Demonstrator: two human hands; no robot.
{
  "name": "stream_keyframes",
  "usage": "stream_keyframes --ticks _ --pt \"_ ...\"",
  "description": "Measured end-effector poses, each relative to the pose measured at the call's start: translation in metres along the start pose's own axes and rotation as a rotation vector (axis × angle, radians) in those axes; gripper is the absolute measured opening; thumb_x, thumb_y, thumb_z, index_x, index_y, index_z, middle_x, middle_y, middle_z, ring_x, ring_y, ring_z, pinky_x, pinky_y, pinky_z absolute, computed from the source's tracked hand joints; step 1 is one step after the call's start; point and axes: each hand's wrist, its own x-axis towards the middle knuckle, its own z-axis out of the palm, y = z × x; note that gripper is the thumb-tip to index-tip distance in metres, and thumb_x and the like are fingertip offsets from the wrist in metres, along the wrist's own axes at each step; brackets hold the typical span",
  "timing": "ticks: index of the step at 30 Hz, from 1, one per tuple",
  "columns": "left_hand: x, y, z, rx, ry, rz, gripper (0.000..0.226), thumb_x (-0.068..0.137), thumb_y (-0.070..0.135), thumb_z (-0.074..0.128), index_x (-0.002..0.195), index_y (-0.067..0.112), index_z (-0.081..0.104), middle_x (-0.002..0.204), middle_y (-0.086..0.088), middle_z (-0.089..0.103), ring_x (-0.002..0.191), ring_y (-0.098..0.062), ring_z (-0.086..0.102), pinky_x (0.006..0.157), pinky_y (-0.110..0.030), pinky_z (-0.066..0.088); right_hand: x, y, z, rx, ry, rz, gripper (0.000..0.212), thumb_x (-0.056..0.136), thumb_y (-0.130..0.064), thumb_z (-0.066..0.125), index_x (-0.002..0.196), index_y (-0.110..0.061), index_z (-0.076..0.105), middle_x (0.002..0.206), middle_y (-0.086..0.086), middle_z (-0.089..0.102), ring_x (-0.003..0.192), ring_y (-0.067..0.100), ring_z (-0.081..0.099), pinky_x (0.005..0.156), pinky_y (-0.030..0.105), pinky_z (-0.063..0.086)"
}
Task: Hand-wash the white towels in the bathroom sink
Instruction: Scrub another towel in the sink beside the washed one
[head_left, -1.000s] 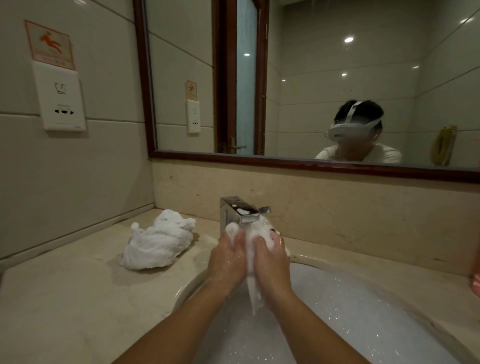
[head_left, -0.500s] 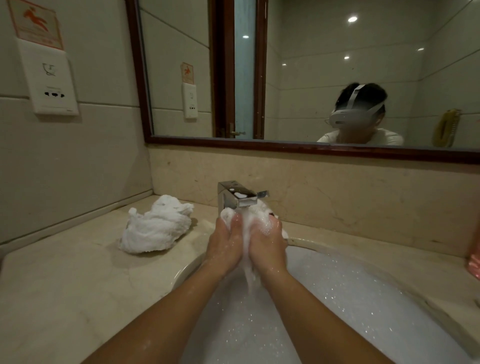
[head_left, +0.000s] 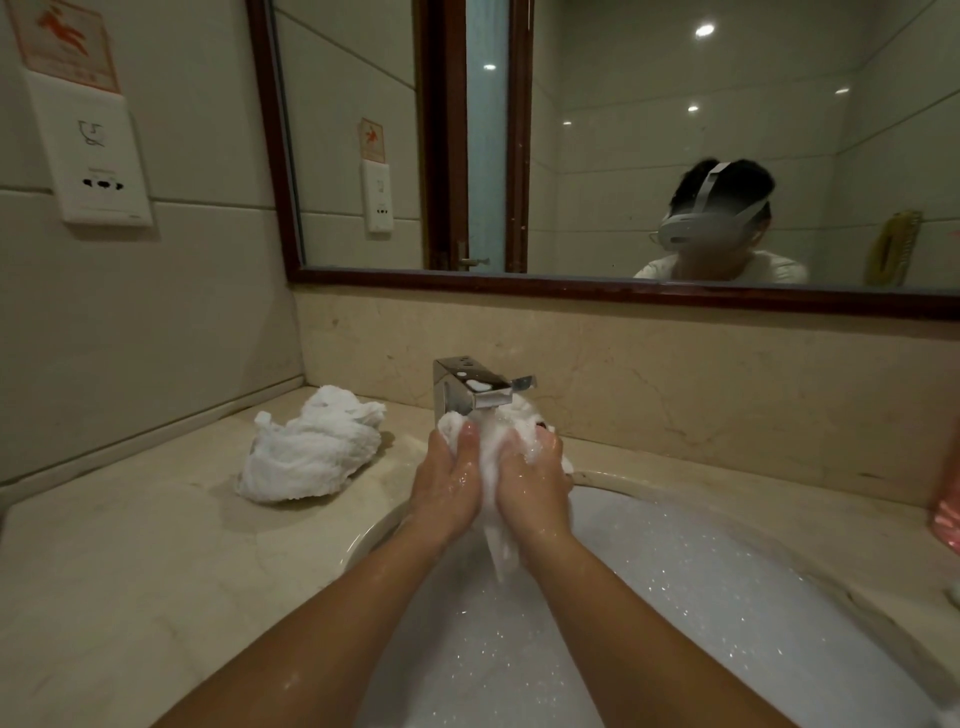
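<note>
Drawn up since a second ago, the hanging tail of the wet towel (head_left: 492, 441) is now bunched just under the faucet (head_left: 467, 387) spout. Below the faucet the sink (head_left: 654, 484) holds foamy water, and left of the faucet a second white towel (head_left: 311, 452) lies crumpled on the counter (head_left: 130, 571). The left hand (head_left: 447, 488) and right hand (head_left: 532, 483) each grip the wet towel from one side, fingers curled into it, while water trickles out beneath them.

Towel (head_left: 491, 452) is mostly hidden, pink object (head_left: 946, 512) cut off.
</note>
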Motion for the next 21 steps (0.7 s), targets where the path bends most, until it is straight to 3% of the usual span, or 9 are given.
stream_keyframes --ticks 4,10,13,14,16,18,19,21 --pt "-0.002 0.003 0.000 -0.003 0.002 -0.008 0.060 0.106 0.061 0.031 0.150 0.021 0.044 0.145 -0.008 0.058 0.133 -0.029 0.054 0.098 -0.030 0.036 -0.001 -0.002 0.001 0.006 -0.004 0.002 0.050 0.106 -0.046 0.049 0.155 -0.038 0.039 0.149 0.013 0.052 0.106 0.026 0.058 0.086 0.034 0.041" --pt "-0.002 0.006 -0.001 -0.003 -0.048 -0.048 0.069 0.102 0.068 0.037 0.149 0.017 0.041 0.141 -0.007 0.059 0.124 -0.029 0.058 0.098 -0.036 0.047 -0.011 -0.009 -0.004 0.121 -0.025 0.020 0.062 0.104 -0.045 0.056 0.159 -0.034 0.031 0.148 0.012 0.050 0.104 0.023 0.056 0.084 0.033 0.044" --pt "-0.004 0.006 0.001 -0.094 -0.115 -0.101 0.072 0.098 0.074 0.040 0.146 0.021 0.038 0.133 0.003 0.058 0.103 -0.015 0.061 0.067 -0.025 0.053 -0.016 -0.014 -0.004 0.337 -0.038 0.025 0.070 0.100 -0.032 0.066 0.154 -0.030 0.023 0.137 0.008 0.053 0.105 0.022 0.062 0.089 0.043 0.058" --pt "-0.004 0.003 0.001 -0.155 -0.128 -0.094 0.077 0.092 0.079 0.043 0.145 0.023 0.043 0.131 0.006 0.061 0.101 -0.009 0.064 0.064 -0.021 0.054 -0.017 -0.015 -0.004 0.375 -0.046 0.024 0.070 0.099 -0.030 0.069 0.153 -0.029 0.023 0.134 0.006 0.055 0.105 0.021 0.063 0.090 0.044 0.059" --pt "-0.002 0.000 0.003 -0.210 -0.125 -0.112 0.069 0.089 0.077 0.052 0.135 0.027 0.056 0.125 0.005 0.071 0.101 -0.007 0.069 0.075 -0.024 0.060 -0.018 -0.014 -0.004 0.342 -0.047 -0.022 0.069 0.100 -0.033 0.070 0.153 -0.029 0.027 0.132 0.003 0.060 0.105 0.017 0.065 0.085 0.035 0.057" --pt "-0.004 0.007 0.004 -0.227 -0.149 -0.139 0.037 0.105 0.053 0.050 0.127 0.026 0.062 0.117 0.002 0.073 0.105 -0.011 0.070 0.087 -0.026 0.060 -0.016 -0.010 -0.005 0.292 -0.053 -0.074 0.070 0.098 -0.045 0.071 0.156 -0.035 0.033 0.135 -0.005 0.062 0.106 0.012 0.065 0.083 0.030 0.055" --pt "-0.003 0.008 0.007 -0.248 -0.104 -0.142 0.034 0.107 0.050 0.049 0.125 0.026 0.065 0.114 0.001 0.075 0.105 -0.014 0.071 0.094 -0.032 0.059 -0.016 -0.008 -0.004 0.271 -0.066 -0.093 0.070 0.097 -0.053 0.070 0.156 -0.041 0.035 0.136 -0.010 0.060 0.109 0.011 0.064 0.084 0.030 0.055" --pt "-0.004 0.014 0.009 -0.296 0.056 -0.170 0.040 0.097 0.063 0.054 0.116 0.031 0.069 0.098 0.006 0.079 0.092 -0.016 0.076 0.090 -0.045 0.062 -0.019 -0.007 0.001 0.258 -0.081 -0.106 0.066 0.095 -0.064 0.065 0.153 -0.052 0.036 0.139 -0.012 0.058 0.117 0.014 0.063 0.094 0.035 0.058"
